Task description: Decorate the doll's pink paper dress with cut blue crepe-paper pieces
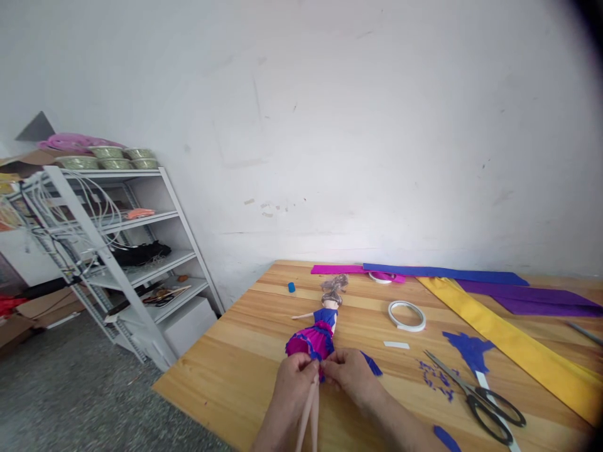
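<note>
At the near table edge: my left hand (293, 376) and right hand (351, 375) meet, fingertips pinching the hem of the skirt (311, 341) on the doll (318, 333).
Doll: lies flat at 12 o'clock from my hands, head away, legs running back between my wrists.
Grip advice: I judge small, even pinches best, keeping the crepe flat so it doesn't tear.
3 o'clock: scissors (485, 397) beside blue scraps (436, 378), clear of my hands.
1 o'clock: tape roll (407, 315), within reach.
Far edge: yellow paper strip (513, 345), blue and purple sheets.
10 o'clock, off the table: shelf rack (117, 251).
</note>
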Tool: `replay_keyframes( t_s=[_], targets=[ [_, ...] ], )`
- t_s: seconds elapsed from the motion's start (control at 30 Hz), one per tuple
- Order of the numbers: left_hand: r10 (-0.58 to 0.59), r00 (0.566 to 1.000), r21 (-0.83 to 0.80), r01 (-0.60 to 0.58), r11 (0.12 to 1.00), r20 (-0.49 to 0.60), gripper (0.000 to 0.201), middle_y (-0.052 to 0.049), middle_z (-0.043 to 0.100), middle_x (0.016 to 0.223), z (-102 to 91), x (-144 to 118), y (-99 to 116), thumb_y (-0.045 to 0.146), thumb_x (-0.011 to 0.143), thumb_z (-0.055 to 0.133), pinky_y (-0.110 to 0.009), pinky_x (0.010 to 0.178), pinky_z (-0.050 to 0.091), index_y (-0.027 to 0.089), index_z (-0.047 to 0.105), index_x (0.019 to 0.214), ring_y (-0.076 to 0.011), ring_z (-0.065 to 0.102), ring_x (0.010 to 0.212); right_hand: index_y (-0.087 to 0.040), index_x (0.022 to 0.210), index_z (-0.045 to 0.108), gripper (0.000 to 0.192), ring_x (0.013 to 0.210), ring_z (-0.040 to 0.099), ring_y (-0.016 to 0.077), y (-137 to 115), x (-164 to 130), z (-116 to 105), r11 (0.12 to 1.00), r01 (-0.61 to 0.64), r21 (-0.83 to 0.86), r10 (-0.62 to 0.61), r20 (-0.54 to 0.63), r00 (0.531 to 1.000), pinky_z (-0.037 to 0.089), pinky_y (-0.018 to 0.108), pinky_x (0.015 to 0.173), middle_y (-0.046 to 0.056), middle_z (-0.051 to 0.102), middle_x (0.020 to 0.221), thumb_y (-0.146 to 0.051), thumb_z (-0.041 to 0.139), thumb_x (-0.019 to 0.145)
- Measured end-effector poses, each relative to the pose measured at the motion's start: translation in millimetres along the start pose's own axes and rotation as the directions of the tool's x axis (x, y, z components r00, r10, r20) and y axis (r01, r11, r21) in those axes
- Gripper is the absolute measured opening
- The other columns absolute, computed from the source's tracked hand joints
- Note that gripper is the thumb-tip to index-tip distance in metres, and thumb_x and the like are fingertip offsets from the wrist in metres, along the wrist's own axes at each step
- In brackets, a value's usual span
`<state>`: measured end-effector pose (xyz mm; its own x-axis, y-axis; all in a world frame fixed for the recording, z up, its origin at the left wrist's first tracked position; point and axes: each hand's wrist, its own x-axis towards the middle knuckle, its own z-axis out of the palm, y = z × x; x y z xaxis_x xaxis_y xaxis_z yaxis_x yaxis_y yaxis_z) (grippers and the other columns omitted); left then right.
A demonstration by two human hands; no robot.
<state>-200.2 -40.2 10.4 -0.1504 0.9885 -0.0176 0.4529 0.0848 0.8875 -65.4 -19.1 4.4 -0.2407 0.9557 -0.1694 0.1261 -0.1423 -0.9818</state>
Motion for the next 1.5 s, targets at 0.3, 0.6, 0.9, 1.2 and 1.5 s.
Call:
replay_keyframes(
  t_s=[0.3, 0.6, 0.9, 1.2, 1.5],
  targets=[
    [-0.018, 1.0, -0.011, 0.018, 1.0, 0.005, 0.024, 0.002, 0.049, 0.048, 1.7, -1.3, 1.8, 0.035, 0.068, 0.049, -0.024, 0.05, 0.034, 0.018, 0.049, 0.05, -0.0129, 0.045, 0.05, -0.014, 0.057, 0.06, 0.016, 0.039, 0.042, 0.0064, -0.6, -0.1, 0.9, 1.0, 0.013, 0.017, -0.014, 0.024, 1.0, 0.031, 0.018, 0.042, -0.003, 0.055, 0.047, -0.018, 0.052, 0.07],
    [-0.008, 1.0, -0.015, 0.008, 1.0, -0.008, 0.026, 0.002, 0.05, 0.049, 0.8, -2.5, 1.4, 0.037, 0.068, 0.049, -0.024, 0.051, 0.036, 0.018, 0.051, 0.05, -0.0133, 0.048, 0.051, -0.014, 0.059, 0.062, 0.02, 0.039, 0.044, 0.0069, -0.8, -1.0, -0.4, 1.0, 0.018, -0.013, -0.017, 0.036, 0.999, 0.032, 0.018, 0.043, -0.003, 0.057, 0.048, -0.02, 0.049, 0.072],
    [-0.064, 0.998, -0.011, 0.064, 0.998, -0.014, 0.031, -0.001, 0.056, 0.051, -2.6, -1.7, 4.7, 0.045, 0.065, 0.054, -0.025, 0.055, 0.039, 0.018, 0.054, 0.051, -0.0154, 0.053, 0.054, -0.016, 0.052, 0.061, 0.018, 0.044, 0.047, 0.0094, 1.1, -2.4, -5.3, 0.991, 0.039, -0.128, -0.048, -0.068, 0.997, 0.031, 0.019, 0.044, -0.002, 0.055, 0.045, -0.013, 0.047, 0.064],
    [-0.05, 0.999, -0.186, 0.052, 0.981, 0.017, 0.033, 0.001, 0.052, 0.049, -2.3, 2.5, -1.5, 0.048, 0.064, 0.056, -0.023, 0.052, 0.037, 0.017, 0.054, 0.054, -0.0121, 0.048, 0.048, -0.016, 0.049, 0.055, 0.02, 0.038, 0.044, 0.008, 6.6, -7.4, -19.1, 0.993, -0.007, -0.12, -0.003, -0.084, 0.996, 0.031, 0.018, 0.041, -0.003, 0.052, 0.042, -0.018, 0.047, 0.068],
    [-0.041, 0.998, -0.234, 0.05, 0.971, 0.044, 0.028, 0.002, 0.051, 0.046, 1.1, 0.6, 3.7, 0.041, 0.066, 0.056, -0.024, 0.049, 0.034, 0.016, 0.051, 0.052, -0.0107, 0.044, 0.046, -0.015, 0.05, 0.058, 0.017, 0.044, 0.047, 0.0088, -7.7, 0.0, -3.6, 0.992, 0.042, -0.123, -0.05, -0.066, 0.997, 0.034, 0.018, 0.044, -0.002, 0.054, 0.044, -0.019, 0.052, 0.066]
  ],
)
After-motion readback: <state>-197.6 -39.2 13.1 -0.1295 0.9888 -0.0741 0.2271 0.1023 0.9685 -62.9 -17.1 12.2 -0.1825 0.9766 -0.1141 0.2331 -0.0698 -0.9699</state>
